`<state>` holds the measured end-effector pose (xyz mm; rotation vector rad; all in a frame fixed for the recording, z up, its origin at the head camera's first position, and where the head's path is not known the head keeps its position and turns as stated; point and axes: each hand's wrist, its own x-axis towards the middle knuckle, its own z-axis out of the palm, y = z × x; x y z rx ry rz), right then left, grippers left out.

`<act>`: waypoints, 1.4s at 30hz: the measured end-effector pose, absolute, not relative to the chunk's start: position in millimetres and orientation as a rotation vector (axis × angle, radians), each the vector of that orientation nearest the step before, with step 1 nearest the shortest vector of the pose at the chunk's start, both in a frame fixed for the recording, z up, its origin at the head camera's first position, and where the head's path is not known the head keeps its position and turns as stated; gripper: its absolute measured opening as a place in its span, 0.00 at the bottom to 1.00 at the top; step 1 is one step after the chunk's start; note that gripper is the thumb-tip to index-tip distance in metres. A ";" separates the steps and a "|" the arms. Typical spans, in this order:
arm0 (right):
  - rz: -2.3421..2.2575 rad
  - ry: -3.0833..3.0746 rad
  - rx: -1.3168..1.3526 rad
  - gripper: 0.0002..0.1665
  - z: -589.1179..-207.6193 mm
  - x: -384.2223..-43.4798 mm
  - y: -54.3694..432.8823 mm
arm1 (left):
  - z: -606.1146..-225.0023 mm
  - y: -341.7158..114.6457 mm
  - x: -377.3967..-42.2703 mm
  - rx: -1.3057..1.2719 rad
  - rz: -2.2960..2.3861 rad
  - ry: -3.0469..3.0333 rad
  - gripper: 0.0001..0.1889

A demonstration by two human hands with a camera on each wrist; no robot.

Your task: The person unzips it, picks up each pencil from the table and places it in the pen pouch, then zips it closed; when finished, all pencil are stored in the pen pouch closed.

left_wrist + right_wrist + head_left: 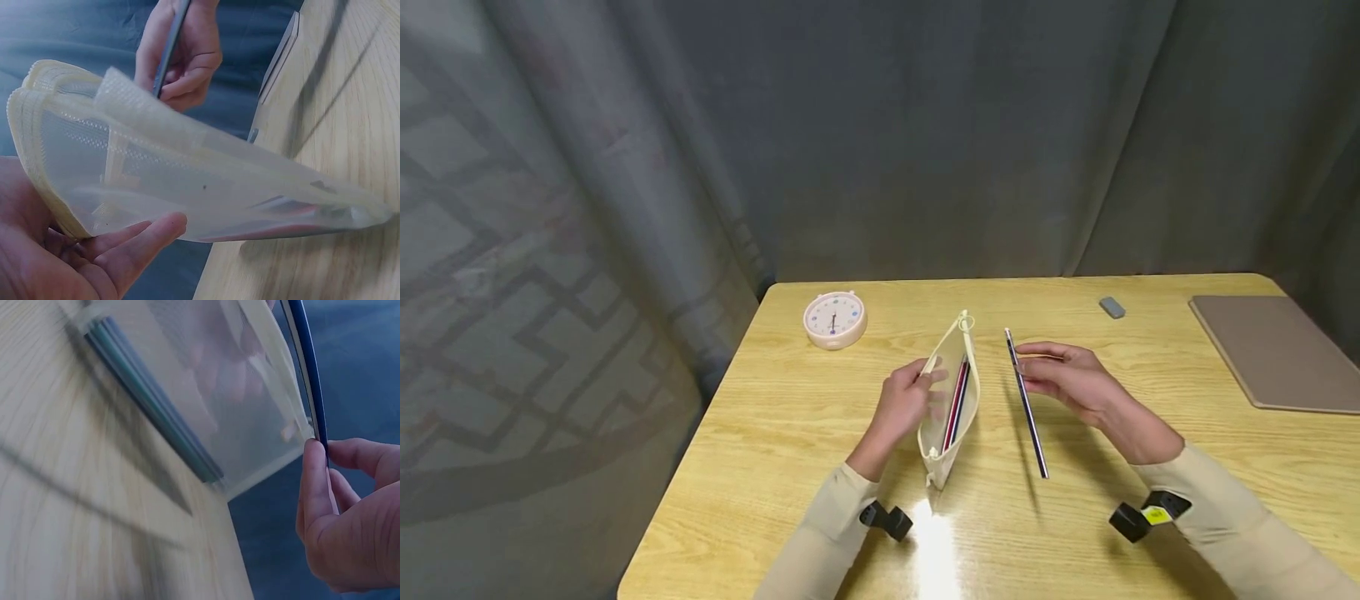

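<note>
My left hand grips one side of a cream mesh zipper pouch, whose mouth gapes upward. Several pencils lie along the bottom inside it, and their striped colours show through the mesh in the right wrist view. To the right of the pouch, my right hand pinches a dark blue and white striped pencil between thumb and fingers. This pencil is held above the table, tilted, its shadow falling on the wood below. In the left wrist view, the pouch partly covers the right hand.
A pale pink round clock sits at the back left of the wooden table. Toward the back right lies a small grey eraser-like block. A brown flat board or notebook rests at the right, and grey curtains hang behind.
</note>
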<state>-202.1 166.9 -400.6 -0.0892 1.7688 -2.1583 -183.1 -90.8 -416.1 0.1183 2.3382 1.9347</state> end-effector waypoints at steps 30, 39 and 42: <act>-2.494 1.632 0.067 0.12 -365.4 -200.1 99.3 | -413.5 -79.1 -184.5 0.132 1.911 2.347 0.20; -2.558 1.841 0.155 0.11 -378.6 -193.6 87.4 | -412.8 -77.5 -185.1 0.146 1.854 2.405 0.20; -2.577 1.875 0.154 0.13 -382.8 -190.7 82.1 | -412.5 -78.2 -184.1 0.127 1.848 2.408 0.20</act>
